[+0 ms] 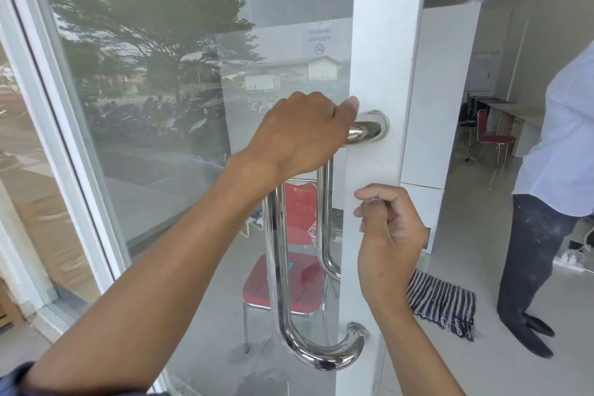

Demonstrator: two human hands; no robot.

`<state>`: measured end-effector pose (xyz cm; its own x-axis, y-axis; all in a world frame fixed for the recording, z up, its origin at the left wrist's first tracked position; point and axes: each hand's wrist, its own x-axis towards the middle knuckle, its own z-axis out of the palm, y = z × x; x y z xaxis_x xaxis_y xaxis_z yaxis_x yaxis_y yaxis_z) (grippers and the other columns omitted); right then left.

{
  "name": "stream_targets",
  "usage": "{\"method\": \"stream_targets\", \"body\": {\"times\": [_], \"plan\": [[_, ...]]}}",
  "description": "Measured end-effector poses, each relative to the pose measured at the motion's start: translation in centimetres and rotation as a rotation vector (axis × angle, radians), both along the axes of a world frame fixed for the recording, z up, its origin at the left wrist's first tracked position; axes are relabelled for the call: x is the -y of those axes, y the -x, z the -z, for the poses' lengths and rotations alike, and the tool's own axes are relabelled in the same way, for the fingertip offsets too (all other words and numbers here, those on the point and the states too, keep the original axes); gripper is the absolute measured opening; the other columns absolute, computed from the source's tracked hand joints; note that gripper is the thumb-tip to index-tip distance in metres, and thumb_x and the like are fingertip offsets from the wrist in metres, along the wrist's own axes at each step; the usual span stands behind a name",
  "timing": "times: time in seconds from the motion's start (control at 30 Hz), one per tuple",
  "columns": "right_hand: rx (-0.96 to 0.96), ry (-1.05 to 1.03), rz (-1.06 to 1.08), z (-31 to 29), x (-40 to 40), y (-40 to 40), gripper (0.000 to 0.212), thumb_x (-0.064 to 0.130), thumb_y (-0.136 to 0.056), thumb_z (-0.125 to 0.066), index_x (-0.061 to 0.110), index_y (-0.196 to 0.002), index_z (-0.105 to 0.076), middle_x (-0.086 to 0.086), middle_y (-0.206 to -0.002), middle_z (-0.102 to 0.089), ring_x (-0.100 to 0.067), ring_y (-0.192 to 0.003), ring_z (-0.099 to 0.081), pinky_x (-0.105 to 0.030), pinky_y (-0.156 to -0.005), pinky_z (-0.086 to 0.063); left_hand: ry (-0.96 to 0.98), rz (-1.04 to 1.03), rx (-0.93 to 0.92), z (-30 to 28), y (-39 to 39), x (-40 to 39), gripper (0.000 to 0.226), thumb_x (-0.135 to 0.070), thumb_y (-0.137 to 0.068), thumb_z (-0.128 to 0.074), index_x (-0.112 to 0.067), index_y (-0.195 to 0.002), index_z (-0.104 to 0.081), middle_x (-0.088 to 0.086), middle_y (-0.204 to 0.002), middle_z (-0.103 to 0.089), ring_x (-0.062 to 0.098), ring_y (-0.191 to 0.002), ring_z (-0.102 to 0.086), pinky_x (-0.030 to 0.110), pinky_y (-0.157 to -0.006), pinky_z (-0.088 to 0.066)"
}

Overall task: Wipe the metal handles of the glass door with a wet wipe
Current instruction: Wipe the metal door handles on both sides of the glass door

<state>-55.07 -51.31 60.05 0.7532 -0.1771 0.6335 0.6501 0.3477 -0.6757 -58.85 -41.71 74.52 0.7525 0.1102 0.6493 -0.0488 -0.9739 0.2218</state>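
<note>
While left hand (302,135) grips metal handle (279,267), right hand (390,235) curled beside door frame (382,42)

I see the left hand (302,132) gripping the metal handle (283,267); the right hand (390,235) is curled beside the white door frame (382,42).

Bare forearms, short sleeves.
Both arms are uncovered; only a dark blue sleeve (14,378) edge shows, near left corner.
</note>
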Motion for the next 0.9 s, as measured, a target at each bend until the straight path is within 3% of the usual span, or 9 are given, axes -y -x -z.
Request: {"method": "stream_targets", "body": {"times": [0.1, 0.23, 0.37, 0.43, 0.57, 0.7, 0.77, 0.83, 0.9], "plan": [[-0.001, 0.018, -0.002, -0.1, 0.2, 0.0, 0.035, -0.005, -0.089, -0.045, 0.023, -0.080, -0.065, 0.008, -0.080, -0.064, -0.015, -0.071, -0.059, -0.034, -0.066, -0.043, 0.138, 0.068, -0.087, -0.5, 0.4, -0.8, 0.061, -0.047, -0.103, -0.035, -0.013, -0.053, -0.034, -0.007, -0.036, -0.035, 0.010, -0.035, -0.032, 0.033, -0.054, -0.026], [-0.017, 0.035, -0.015, -0.4, 0.4, 0.2, 0.036, -0.011, -0.092, -0.046, 0.018, -0.082, -0.066, 0.007, -0.082, -0.066, -0.014, -0.070, -0.059, -0.032, -0.066, -0.044, 0.244, 0.127, -0.167, -0.8, 0.7, -2.0, 0.055, -0.052, -0.101, -0.038, -0.013, -0.065, -0.052, -0.005, -0.048, -0.030, 0.012, -0.041, -0.026, 0.031, -0.056, -0.026], [-0.037, 0.058, -0.075, -0.8, 0.3, 0.5, 0.034, -0.008, -0.096, -0.046, 0.016, -0.087, -0.068, 0.005, -0.080, -0.072, -0.010, -0.069, -0.058, -0.026, -0.067, -0.046, 0.335, 0.172, -0.201, -0.1, 0.9, -3.4, 0.066, -0.054, -0.101, -0.037, -0.019, -0.045, -0.046, 0.009, -0.058, -0.040, 0.017, -0.051, -0.031, 0.026, -0.054, -0.029], [-0.057, 0.075, -0.124, -1.0, 0.0, 0.7, 0.032, -0.005, -0.098, -0.046, 0.017, -0.093, -0.070, 0.002, -0.079, -0.074, -0.010, -0.067, -0.058, -0.026, -0.067, -0.046, 0.380, 0.199, -0.161, 0.4, 1.1, -3.9, 0.069, -0.055, -0.102, -0.036, -0.023, -0.041, -0.045, 0.003, -0.052, -0.037, 0.015, -0.049, -0.031, 0.020, -0.049, -0.029], [-0.130, 0.068, -0.227, -1.6, -0.7, 1.0, 0.034, -0.002, -0.099, -0.046, 0.019, -0.101, -0.072, -0.004, -0.081, -0.076, -0.014, -0.066, -0.056, -0.027, -0.065, -0.047, 0.474, 0.266, -0.094, 1.6, 1.4, -4.6, 0.063, -0.052, -0.103, -0.035, -0.010, -0.060, -0.055, 0.003, -0.061, -0.040, 0.015, -0.055, -0.034, 0.025, -0.057, -0.028], [-0.180, 0.075, -0.287, -2.6, -1.4, 1.1, 0.032, 0.002, -0.100, -0.046, 0.020, -0.107, -0.071, -0.002, -0.086, -0.077, -0.011, -0.068, -0.057, -0.023, -0.060, -0.047, 0.574, 0.348, -0.070, 2.8, 1.6, -5.1, 0.048, -0.050, -0.103, -0.034, -0.036, -0.069, -0.065, -0.017, -0.063, -0.066, -0.006, -0.059, -0.057, 0.013, -0.069, -0.041], [-0.207, 0.076, -0.308, -3.1, -1.6, 1.1, 0.032, 0.003, -0.100, -0.046, 0.021, -0.107, -0.071, -0.002, -0.086, -0.076, -0.010, -0.068, -0.057, -0.022, -0.061, -0.047, 0.617, 0.406, -0.070, 3.1, 1.5, -5.4, 0.047, -0.056, -0.099, -0.033, -0.037, -0.081, -0.072, -0.005, -0.078, -0.074, 0.004, -0.074, -0.066, 0.023, -0.078, -0.044], [-0.220, 0.083, -0.305, -3.4, -2.0, 1.2, 0.030, 0.004, -0.100, -0.046, 0.021, -0.106, -0.070, -0.002, -0.085, -0.076, -0.009, -0.068, -0.058, -0.022, -0.062, -0.047, 0.675, 0.464, -0.083, 3.6, 1.1, -6.2, 0.053, -0.059, -0.100, -0.032, -0.027, -0.101, -0.075, 0.024, -0.098, -0.069, 0.036, -0.088, -0.065, 0.044, -0.087, -0.048], [-0.221, 0.089, -0.300, -3.4, -2.3, 1.3, 0.029, 0.006, -0.100, -0.047, 0.021, -0.107, -0.071, -0.002, -0.087, -0.076, -0.009, -0.069, -0.059, -0.024, -0.063, -0.047, 0.741, 0.487, -0.071, 4.5, 0.9, -6.8, 0.052, -0.059, -0.100, -0.031, -0.030, -0.120, -0.070, 0.022, -0.099, -0.070, 0.043, -0.098, -0.064, 0.057, -0.100, -0.045]]}}
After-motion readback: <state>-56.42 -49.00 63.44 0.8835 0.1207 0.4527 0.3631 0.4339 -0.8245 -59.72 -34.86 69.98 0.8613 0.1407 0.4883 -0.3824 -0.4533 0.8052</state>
